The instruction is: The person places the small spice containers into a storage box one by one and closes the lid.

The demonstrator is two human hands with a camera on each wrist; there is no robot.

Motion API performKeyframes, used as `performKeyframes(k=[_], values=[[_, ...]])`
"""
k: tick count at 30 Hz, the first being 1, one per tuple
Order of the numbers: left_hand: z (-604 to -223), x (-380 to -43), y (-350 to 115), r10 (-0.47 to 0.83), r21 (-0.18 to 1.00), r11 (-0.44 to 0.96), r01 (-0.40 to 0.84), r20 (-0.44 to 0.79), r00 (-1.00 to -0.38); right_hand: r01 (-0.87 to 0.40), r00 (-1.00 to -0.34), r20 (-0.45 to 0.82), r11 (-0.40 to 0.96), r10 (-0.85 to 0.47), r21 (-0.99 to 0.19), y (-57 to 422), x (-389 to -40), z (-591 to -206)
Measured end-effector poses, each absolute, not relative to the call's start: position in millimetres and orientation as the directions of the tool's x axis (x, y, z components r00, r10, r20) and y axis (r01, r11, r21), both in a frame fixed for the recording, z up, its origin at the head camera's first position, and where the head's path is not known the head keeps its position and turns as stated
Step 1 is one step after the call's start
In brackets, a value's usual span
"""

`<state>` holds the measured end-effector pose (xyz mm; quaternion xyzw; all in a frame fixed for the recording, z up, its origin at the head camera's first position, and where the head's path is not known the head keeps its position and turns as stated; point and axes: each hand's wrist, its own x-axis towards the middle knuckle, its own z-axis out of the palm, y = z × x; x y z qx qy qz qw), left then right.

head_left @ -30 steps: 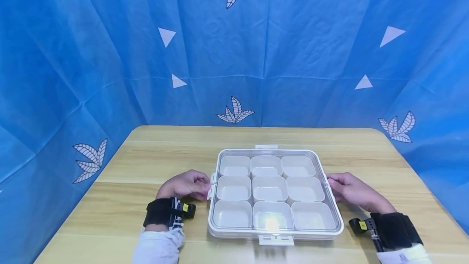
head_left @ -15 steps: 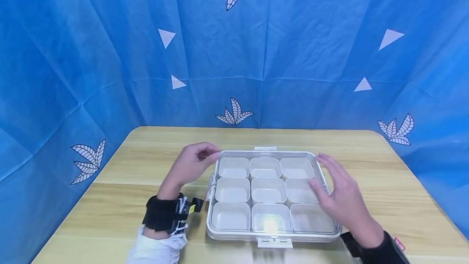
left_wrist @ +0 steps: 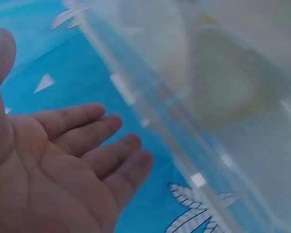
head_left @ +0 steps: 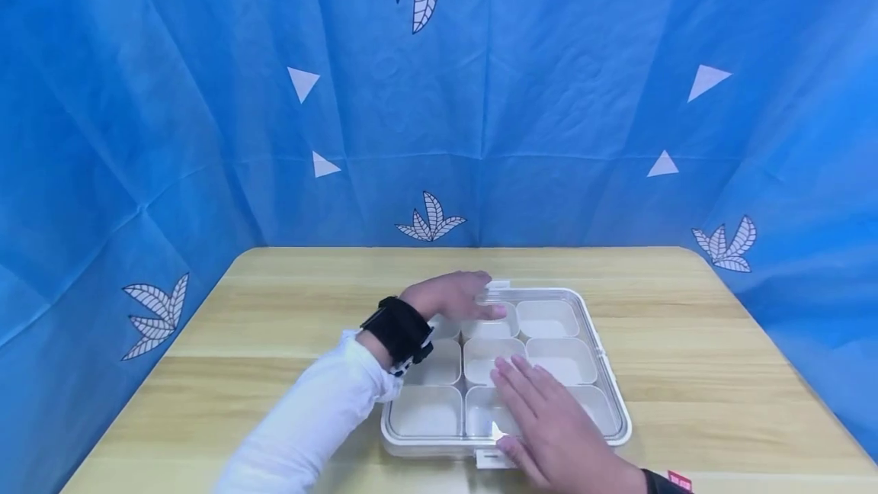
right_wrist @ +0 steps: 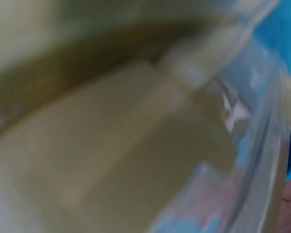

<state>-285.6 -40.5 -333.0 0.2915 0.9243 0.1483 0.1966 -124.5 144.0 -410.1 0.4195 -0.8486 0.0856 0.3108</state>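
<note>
A shallow white box (head_left: 620,418) with a clear lid (head_left: 530,369) lies on the table. Through the lid show rows of white square compartments, with no contents visible. My left hand (head_left: 456,296) reaches over the box's back left part, its fingers near the back latch (head_left: 499,285). In the left wrist view the left palm (left_wrist: 63,165) shows, fingers fairly straight and holding nothing, apart from the box edge. My right hand (head_left: 559,425) extends flat over the front of the box, thumb beside the front latch (head_left: 490,459). Whether it touches the lid I cannot tell. The right wrist view is blurred.
The wooden table (head_left: 713,372) reaches out on both sides of the box. A blue curtain (head_left: 562,97) with white leaf and triangle prints hangs behind and beside it. Black camera straps (head_left: 399,330) circle the wrists.
My left hand has moved from the box's left side to its back edge. My right hand has left the right side and swung to the front. The box stays in place.
</note>
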Motion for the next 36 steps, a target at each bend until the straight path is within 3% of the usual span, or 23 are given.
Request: performKeyframes(k=[7,18,36], values=[[-341.6,-293.2,-28.6,0.555,0.305,0.829,0.468,-0.357,-0.751,-0.731,-0.521,0.454,0.652,-0.723,0.200,138.1,-120.0,-421.1],[-333.2,-303.3,-19.8,0.551,0.244,0.834,0.494,-0.405,-0.730,-0.694,-0.562,0.367,0.664,-0.741,0.277,141.6,-119.9,-423.5],[-342.6,-308.3,-21.4,0.427,0.136,0.901,0.413,-0.449,-0.785,-0.714,-0.520,0.392,0.638,-0.759,0.288,136.5,-120.8,-426.9]])
